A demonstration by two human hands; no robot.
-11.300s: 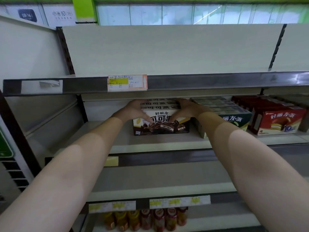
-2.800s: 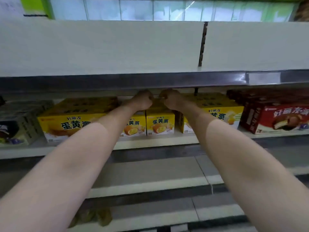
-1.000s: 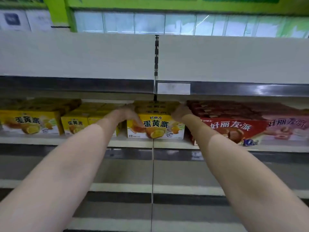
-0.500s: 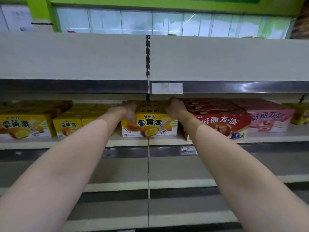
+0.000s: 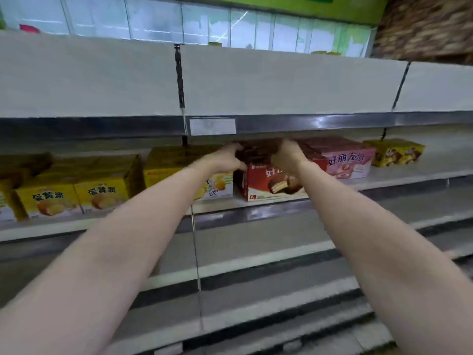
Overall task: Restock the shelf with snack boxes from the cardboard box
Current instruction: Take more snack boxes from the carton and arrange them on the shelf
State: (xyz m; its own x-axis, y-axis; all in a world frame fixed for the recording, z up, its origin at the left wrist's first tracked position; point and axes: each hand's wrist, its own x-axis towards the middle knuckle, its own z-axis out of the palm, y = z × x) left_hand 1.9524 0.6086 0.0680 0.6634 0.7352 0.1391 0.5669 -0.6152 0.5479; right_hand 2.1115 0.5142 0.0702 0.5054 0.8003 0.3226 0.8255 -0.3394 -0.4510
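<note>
Snack boxes line the middle shelf (image 5: 332,187); the red box (image 5: 271,183) you're handling sits at the front edge, between the yellow boxes (image 5: 102,193) and the pink box (image 5: 350,162). Square it up: push straight back, keep its face flush with its neighbours and don't tilt it off the lip. Left hand (image 5: 225,160) grips the box's upper left corner, fingers curled over the top. Right hand (image 5: 288,157) clamps the top right side, part-closed around the edge. Both hands hold the same box. Cardboard box not in view.
</note>
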